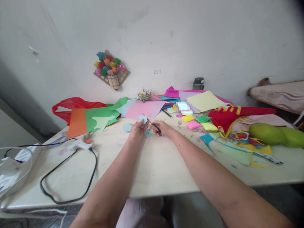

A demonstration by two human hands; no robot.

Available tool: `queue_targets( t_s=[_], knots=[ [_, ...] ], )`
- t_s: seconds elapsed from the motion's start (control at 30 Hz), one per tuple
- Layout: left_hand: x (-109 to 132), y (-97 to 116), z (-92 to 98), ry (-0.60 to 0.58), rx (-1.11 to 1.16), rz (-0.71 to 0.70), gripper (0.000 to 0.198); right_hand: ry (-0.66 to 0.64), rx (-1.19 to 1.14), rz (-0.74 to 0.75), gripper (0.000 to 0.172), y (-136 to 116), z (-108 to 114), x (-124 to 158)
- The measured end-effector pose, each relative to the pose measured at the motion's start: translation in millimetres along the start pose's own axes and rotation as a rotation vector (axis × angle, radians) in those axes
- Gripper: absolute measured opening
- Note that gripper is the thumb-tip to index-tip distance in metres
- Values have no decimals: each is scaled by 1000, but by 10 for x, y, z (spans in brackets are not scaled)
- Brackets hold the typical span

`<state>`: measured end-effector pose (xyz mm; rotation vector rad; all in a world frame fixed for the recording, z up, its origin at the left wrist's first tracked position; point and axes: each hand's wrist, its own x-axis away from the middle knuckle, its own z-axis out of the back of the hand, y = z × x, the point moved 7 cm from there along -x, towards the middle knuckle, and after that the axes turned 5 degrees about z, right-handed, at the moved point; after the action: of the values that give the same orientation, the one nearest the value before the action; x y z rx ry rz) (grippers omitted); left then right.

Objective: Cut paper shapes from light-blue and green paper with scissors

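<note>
My left hand [137, 130] is closed on a small light-blue paper piece [142, 119] with a rounded edge, held up over the table. In my right hand [162, 128] is a pair of scissors [157, 128] with dark handles, its fingers wrapped round them. The blades point up and left, close beside the blue piece; whether they touch it I cannot tell. Another light-blue paper piece [127, 127] lies on the table left of my left hand. Light-blue scraps [148, 132] lie beneath and between the hands.
A white glue gun [80, 145] with a looping black cord lies at left, near a power strip [22, 161]. Coloured sheets [142, 108] line the wall side. Small bright packets [194, 124], paper scraps [234, 152] and green fruit [268, 133] lie at right.
</note>
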<state>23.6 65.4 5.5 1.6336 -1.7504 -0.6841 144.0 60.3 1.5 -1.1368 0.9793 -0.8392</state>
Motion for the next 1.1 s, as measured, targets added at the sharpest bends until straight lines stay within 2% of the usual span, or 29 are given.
queue_targets(
  t_s=[0.87,1.1],
  knots=[
    [9,-16,-4,-5,0,12,8,-8,-55,9,29,-11,-19,-11],
    [3,31,31,15,-75,-39,6,-20,-48,3,27,-5,-34,7]
  ],
)
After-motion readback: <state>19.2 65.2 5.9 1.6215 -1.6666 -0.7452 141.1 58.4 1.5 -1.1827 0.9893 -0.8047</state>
